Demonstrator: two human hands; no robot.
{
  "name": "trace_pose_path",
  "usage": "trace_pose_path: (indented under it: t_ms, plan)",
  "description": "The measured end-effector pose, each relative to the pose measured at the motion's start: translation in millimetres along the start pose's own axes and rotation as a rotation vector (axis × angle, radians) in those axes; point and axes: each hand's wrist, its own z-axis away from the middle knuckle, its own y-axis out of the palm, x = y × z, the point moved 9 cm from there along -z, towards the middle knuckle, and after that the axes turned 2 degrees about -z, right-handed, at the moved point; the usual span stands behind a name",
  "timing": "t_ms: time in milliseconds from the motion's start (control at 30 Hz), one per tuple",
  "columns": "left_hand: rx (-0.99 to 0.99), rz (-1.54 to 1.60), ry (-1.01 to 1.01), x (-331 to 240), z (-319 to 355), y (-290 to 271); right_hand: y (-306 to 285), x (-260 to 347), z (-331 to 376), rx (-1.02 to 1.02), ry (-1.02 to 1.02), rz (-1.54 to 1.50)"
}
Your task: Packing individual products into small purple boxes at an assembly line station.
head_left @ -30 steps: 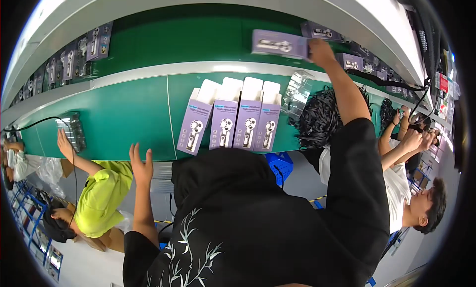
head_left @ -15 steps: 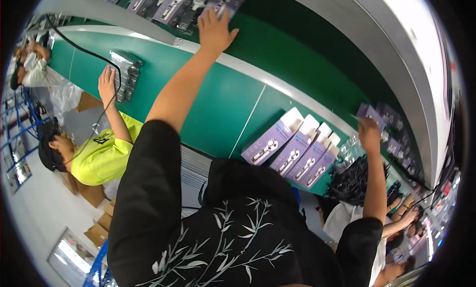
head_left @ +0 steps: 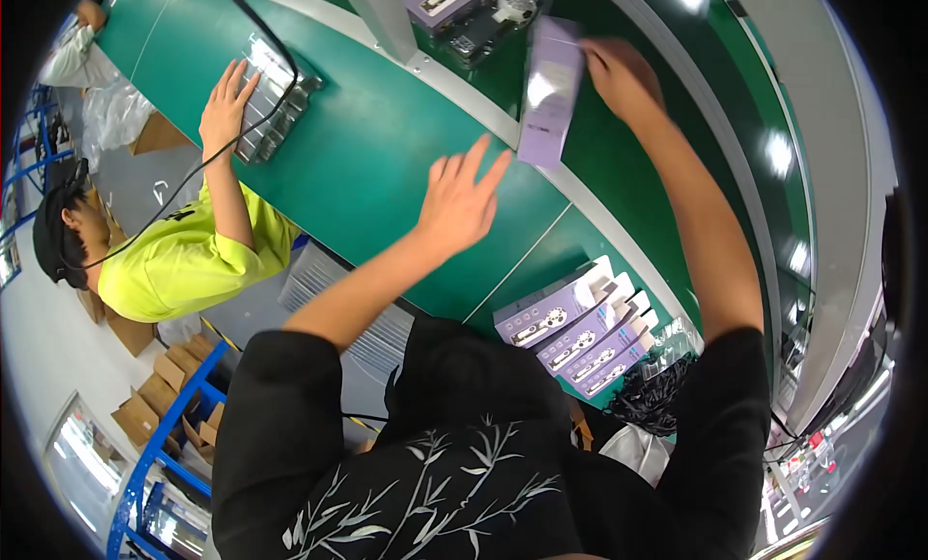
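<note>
Purple box (head_left: 549, 91) now in right hand (head_left: 619, 74), left hand (head_left: 462, 202) apparently withdrawn

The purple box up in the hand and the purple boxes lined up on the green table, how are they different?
The lone flat purple box is gripped by the right hand; the row of purple boxes rests untouched on the green table. The row's flaps stand open; the held box's end is unclear. All are purple.

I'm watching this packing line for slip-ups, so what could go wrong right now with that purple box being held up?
The right hand grips the purple box only at its top edge, over the green belt, so it might slip and drop. The left hand is open and apart from the box, giving no support. A swinging box could also knock the packaged items lying just beyond it.
</note>
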Motion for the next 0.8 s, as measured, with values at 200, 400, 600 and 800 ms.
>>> trace_pose_path:
  t_ms: [200,400,600,800]
  plan:
    - [0.077,0.151,-0.24,29.2,70.3,11.5,124.0,43.8,-103.6,0.205,-0.327,0.082]
    - [-0.098,0.203,-0.284,20.9,-0.9,6.9,180.5,43.2,-78.0,0.335,-0.564,0.389]
    - [0.152,0.161,-0.283,-1.8,-96.3,79.0,146.5,-10.6,-43.1,0.567,-0.318,0.448]
    - [0.472,0.349,-0.27,-25.2,-101.0,106.4,-26.3,-134.7,29.2,0.28,0.147,0.49]
